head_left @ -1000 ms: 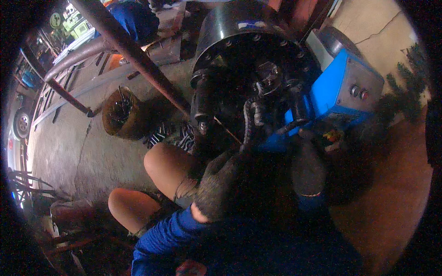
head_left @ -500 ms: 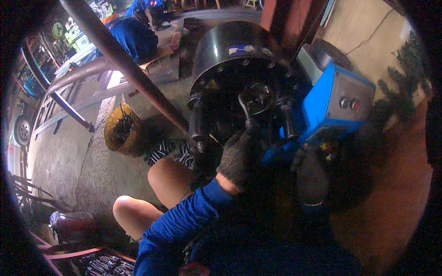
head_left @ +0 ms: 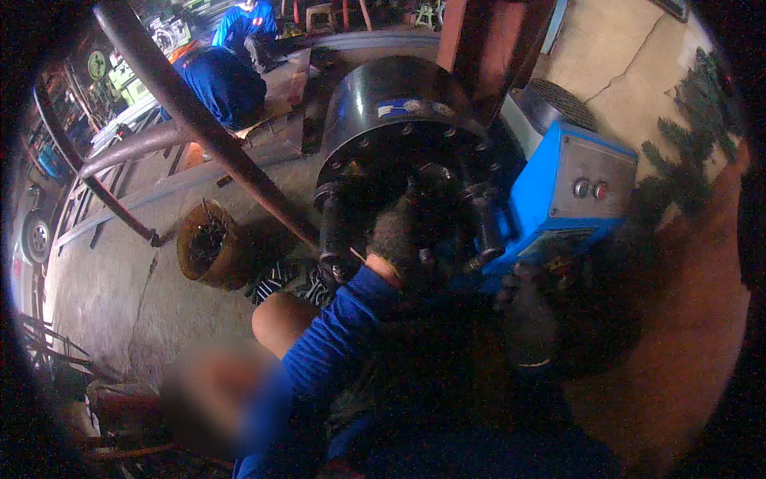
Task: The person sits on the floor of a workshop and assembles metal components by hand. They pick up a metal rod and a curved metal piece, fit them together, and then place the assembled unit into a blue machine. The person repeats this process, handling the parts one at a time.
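A black round machine (head_left: 391, 92) with a ring of bolts around its front edge stands before me. My left hand (head_left: 392, 231), in a dark knit glove, reaches into the machine's shadowed opening. Its fingertips are lost in the dark, so I cannot tell what they hold. My right hand (head_left: 531, 323), also gloved, is low beside the blue control box (head_left: 531, 203). Its fingers look curled, but whatever is in them is too dark to make out. Two push buttons (head_left: 590, 189) sit on the box's metal face.
A rusty bucket (head_left: 211, 243) of metal pieces stands left of the machine, with loose metal rods (head_left: 275, 283) nearby. A slanting pipe (head_left: 199, 120) crosses at left. Farther back are a crouching person in blue (head_left: 219, 88) and another person (head_left: 246, 28). A wall (head_left: 630, 64) rises at right.
My left hand has moved deeper into the machine's opening; the bent metal rod seen at its fingers before no longer shows. The whole view has shifted slightly. My right hand stays by the blue box.
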A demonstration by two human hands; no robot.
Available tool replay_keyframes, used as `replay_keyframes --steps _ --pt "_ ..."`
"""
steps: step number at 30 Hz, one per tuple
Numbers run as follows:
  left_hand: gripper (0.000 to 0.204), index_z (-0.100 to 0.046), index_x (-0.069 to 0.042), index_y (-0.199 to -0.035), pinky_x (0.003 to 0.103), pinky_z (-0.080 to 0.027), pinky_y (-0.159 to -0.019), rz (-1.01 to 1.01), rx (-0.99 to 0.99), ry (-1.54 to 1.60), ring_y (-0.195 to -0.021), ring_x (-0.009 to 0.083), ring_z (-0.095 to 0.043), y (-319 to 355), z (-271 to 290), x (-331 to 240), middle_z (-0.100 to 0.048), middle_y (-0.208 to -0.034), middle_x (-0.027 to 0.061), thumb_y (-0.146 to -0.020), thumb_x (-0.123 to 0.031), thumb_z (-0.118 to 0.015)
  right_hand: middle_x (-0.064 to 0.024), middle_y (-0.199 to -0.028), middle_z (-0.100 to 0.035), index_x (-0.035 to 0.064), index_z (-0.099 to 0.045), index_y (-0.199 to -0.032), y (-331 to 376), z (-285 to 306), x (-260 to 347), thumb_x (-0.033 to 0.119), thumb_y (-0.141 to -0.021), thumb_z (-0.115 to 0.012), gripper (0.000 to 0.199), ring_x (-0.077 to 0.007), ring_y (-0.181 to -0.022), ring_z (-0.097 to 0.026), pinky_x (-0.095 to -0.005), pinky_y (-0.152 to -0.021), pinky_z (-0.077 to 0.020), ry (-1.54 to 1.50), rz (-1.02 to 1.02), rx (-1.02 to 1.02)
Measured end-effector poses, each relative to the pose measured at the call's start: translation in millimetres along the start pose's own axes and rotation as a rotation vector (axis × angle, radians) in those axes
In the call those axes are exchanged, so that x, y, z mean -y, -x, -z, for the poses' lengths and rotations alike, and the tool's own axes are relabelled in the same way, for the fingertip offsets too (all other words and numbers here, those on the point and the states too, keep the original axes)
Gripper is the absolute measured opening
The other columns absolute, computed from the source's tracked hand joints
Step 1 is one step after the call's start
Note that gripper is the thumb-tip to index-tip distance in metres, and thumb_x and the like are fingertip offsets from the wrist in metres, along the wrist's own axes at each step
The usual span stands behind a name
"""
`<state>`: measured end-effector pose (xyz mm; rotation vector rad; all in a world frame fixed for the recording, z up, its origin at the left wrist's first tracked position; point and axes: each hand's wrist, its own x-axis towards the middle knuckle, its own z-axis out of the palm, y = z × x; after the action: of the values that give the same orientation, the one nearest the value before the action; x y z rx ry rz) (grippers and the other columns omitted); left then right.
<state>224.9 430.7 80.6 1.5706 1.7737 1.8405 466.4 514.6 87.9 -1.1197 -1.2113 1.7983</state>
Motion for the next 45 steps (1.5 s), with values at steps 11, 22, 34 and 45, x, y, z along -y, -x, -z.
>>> replay_keyframes --steps 11,22,34,45 --pt "0.040 -0.066 -0.014 -0.130 0.045 -0.057 -0.087 0.176 0.068 -0.448 -0.106 0.0402 -0.070 -30.8 27.8 6.3 -0.072 -0.120 0.0168 -0.092 -0.026 -0.069 -0.0005 -0.088 -0.066 0.0144 -0.063 -0.115 -10.4 16.4 -1.5 0.032 -0.105 -0.060 0.020 -0.0150 -0.078 -0.064 -0.0305 -0.069 -0.0574 -0.206 -0.198 0.193" --pt "0.035 -0.068 -0.012 -0.126 0.049 -0.056 -0.083 0.081 -0.015 -0.542 -0.101 0.0427 -0.070 -28.0 27.6 48.9 -0.072 -0.116 0.0196 -0.094 -0.027 -0.066 -0.0140 -0.121 -0.055 0.0089 -0.054 -0.133 3.1 21.8 1.9 0.023 -0.099 -0.062 0.037 -0.0280 -0.111 -0.052 -0.0386 -0.093 -0.0476 -0.155 0.087 0.183" --pt "0.058 -0.052 -0.002 -0.144 0.047 -0.054 -0.098 -0.197 0.016 -0.445 -0.115 0.0413 -0.066 18.6 41.8 -12.3 -0.067 -0.128 0.0242 -0.090 -0.015 -0.068 -0.0288 -0.157 -0.041 0.0035 -0.045 -0.153 -46.9 6.5 95.8 0.013 -0.092 -0.063 0.063 -0.0416 -0.147 -0.038 -0.0471 -0.117 -0.0366 1.183 1.335 -0.420" --pt "0.038 -0.059 0.001 -0.136 0.035 -0.052 -0.099 0.413 -0.307 -0.065 -0.112 0.0225 -0.065 127.7 271.9 -90.2 -0.068 -0.128 0.0119 -0.103 -0.017 -0.060 -0.0230 -0.164 -0.034 0.0039 -0.043 -0.154 -86.3 19.6 65.6 0.006 -0.094 -0.056 0.062 -0.0396 -0.154 -0.027 -0.0432 -0.124 -0.0262 1.145 1.332 -0.433"
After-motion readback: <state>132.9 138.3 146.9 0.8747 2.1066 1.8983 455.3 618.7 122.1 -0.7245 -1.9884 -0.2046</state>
